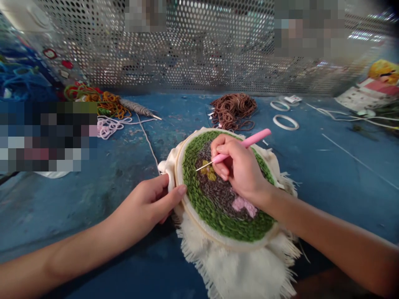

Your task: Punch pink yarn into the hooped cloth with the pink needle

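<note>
My R hand has its fingers curled narrow round 1 pink punch needle, w/ the thin tip over the yarn. My L hand holds 1 wood hoop at its left edge, thumb on the front, fingers round the side. The hoop sits near the front of the blue table, on white cloth w/ a shaggy edge. In the hoop: green yarn loops by the rim, brown loops inside, 1 yellow patch, 1 pink patch. Near the table's back edge: 1 brown yarn pile, 2 white rings, 1 pink yarn pile, 1 orange yarn pile, 1 gray yarn roll. Behind them is a metal wall w/ holes. A blur hides part of the table's left side.
</note>
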`<state>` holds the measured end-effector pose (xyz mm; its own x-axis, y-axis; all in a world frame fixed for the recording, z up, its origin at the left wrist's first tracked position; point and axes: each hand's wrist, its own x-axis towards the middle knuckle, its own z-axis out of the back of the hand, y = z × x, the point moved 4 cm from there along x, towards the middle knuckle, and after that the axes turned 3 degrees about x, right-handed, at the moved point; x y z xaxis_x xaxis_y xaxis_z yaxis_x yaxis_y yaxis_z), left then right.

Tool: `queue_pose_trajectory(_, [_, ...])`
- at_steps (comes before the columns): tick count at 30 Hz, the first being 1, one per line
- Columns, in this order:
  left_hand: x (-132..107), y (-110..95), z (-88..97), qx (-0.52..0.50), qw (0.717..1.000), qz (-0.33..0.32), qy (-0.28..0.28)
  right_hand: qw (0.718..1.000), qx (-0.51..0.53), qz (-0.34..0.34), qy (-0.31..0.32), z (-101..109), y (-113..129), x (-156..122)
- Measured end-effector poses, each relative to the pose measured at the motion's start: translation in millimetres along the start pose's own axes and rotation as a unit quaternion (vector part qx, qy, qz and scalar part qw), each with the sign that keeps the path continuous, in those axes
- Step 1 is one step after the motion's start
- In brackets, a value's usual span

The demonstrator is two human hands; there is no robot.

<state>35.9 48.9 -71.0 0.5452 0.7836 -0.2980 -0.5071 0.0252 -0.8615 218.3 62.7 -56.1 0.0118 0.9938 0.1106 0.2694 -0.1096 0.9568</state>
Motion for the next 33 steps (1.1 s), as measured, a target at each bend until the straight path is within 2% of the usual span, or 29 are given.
queue_pose_trajectory(4, [-2.6, -1.1, -1.4, -0.004, 1.000, 0.000, 0.004, 0.999, -0.045, 0.006, 0.025, -3.4, 2.5, -6.3])
queue_pose_trajectory(8, [-5.1, -1.8, -2.3, -0.008, 1.000, -0.001, 0.010, 0.984, -0.151, 0.020, 0.090, -13.8, 7.1, -14.3])
queue_pose_trajectory(10, [-6.1, -2.3, -2.4, -0.007, 1.000, -0.006, 0.012, 0.961, -0.242, 0.044, 0.127, -22.4, 9.2, -18.2])
queue_pose_trajectory(12, [-6.8, -2.7, -2.0, -0.012, 1.000, -0.012, 0.011, 0.925, -0.339, 0.077, 0.150, -30.4, 10.0, -20.5])
queue_pose_trajectory(13, [-6.9, -2.8, -1.7, -0.015, 1.000, -0.013, 0.011, 0.911, -0.370, 0.089, 0.157, -33.2, 9.7, -20.5])
queue_pose_trajectory(14, [-6.8, -2.6, -1.4, -0.018, 1.000, -0.012, 0.011, 0.909, -0.375, 0.094, 0.158, -34.3, 9.0, -19.5])
queue_pose_trajectory(16, [-6.3, -1.9, -0.5, -0.017, 1.000, -0.006, 0.013, 0.940, -0.303, 0.069, 0.139, -30.3, 6.3, -14.5])
queue_pose_trajectory(19, [-4.4, -0.8, 0.7, -0.005, 1.000, 0.000, 0.016, 0.990, -0.117, 0.017, 0.077, -15.2, 1.8, -4.7])
queue_pose_trajectory(21, [-2.5, -0.5, 1.1, -0.004, 1.000, -0.001, 0.019, 0.999, -0.036, 0.011, 0.037, -5.8, 1.0, -0.7])
queue_pose_trajectory(23, [-0.6, -0.1, 1.3, -0.012, 1.000, -0.001, 0.023, 0.999, 0.005, 0.016, 0.027, -1.7, 1.7, 0.2])
queue_pose_trajectory(29, [-1.0, -0.1, 1.1, -0.018, 1.000, -0.003, 0.025, 0.997, -0.011, 0.017, 0.068, -6.2, 3.6, -6.2])
queue_pose_trajectory(33, [-3.7, -0.2, 0.7, -0.019, 1.000, -0.009, 0.021, 0.986, -0.128, 0.037, 0.096, -10.5, 8.7, -14.6])
